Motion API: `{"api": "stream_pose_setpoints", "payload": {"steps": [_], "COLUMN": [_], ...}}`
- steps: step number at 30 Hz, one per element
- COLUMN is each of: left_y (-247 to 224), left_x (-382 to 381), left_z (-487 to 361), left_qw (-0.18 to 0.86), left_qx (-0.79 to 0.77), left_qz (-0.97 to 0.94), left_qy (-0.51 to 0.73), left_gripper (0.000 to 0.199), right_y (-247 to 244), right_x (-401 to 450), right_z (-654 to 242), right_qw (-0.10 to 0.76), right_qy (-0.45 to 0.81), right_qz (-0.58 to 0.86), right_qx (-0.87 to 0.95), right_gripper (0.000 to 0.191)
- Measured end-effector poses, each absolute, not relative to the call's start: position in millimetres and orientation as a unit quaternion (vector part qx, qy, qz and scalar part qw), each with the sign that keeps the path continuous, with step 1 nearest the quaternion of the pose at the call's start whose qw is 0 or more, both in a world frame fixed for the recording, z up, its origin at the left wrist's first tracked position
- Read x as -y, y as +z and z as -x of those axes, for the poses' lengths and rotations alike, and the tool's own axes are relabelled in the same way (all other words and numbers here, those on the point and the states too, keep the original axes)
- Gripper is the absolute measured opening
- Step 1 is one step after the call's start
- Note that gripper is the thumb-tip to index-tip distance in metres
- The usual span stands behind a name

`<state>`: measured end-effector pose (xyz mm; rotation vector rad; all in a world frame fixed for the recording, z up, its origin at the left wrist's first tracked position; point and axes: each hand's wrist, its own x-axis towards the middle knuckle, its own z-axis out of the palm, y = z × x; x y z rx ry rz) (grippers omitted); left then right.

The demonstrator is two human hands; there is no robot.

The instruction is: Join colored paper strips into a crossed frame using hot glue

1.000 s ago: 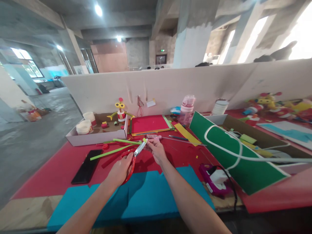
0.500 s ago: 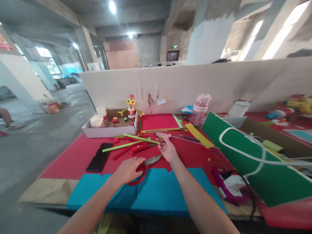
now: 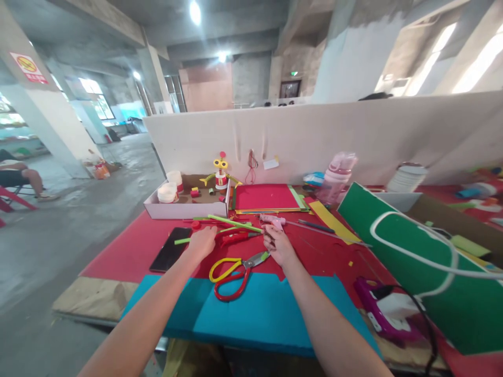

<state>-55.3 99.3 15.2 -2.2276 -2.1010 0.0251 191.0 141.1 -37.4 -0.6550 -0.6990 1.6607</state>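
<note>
My left hand (image 3: pixel 203 242) is closed over a light green strip (image 3: pixel 182 241), near the phone (image 3: pixel 172 250); the fingertips are partly hidden. My right hand (image 3: pixel 277 244) has its fingers pinched at the end of another light green strip (image 3: pixel 234 223), beside the pink glue gun (image 3: pixel 274 221). Scissors (image 3: pixel 247 264) with one yellow and one red handle lie parted on the table between my hands, a small green piece (image 3: pixel 264 256) at their tip. Red-handled pliers (image 3: pixel 234 239) rest behind them.
Blue sheets (image 3: pixel 243 314) cover the near edge. A white box (image 3: pixel 188 210) holds cups and a small figure (image 3: pixel 221 178) at the back left. A pink bottle (image 3: pixel 338 175) stands behind. The green panel (image 3: pixel 412 272) and purple power strip (image 3: pixel 387 314) are at right.
My left hand has let go of the scissors and moved up and left to the green strip. The scissors now lie on the table. My right hand stays at its strip; the view has shifted slightly.
</note>
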Motion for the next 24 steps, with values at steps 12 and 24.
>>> {"api": "stream_pose_setpoints", "payload": {"steps": [12, 24], "left_y": [25.8, 14.1], "left_x": [-151.3, -105.1], "left_z": [34.8, 16.1], "left_qw": [0.068, 0.016], "left_qx": [0.671, 0.617], "left_qz": [0.737, 0.786], "left_qy": [-0.048, -0.040], "left_gripper": [0.033, 0.028], "right_y": [-36.3, -31.5], "right_x": [-140.8, -139.3], "right_z": [-190.0, -189.7], "right_qw": [0.578, 0.580], "right_qy": [0.699, 0.692], "right_qz": [0.283, 0.275], "right_qx": [0.312, 0.330], "right_gripper": [0.030, 0.025]}}
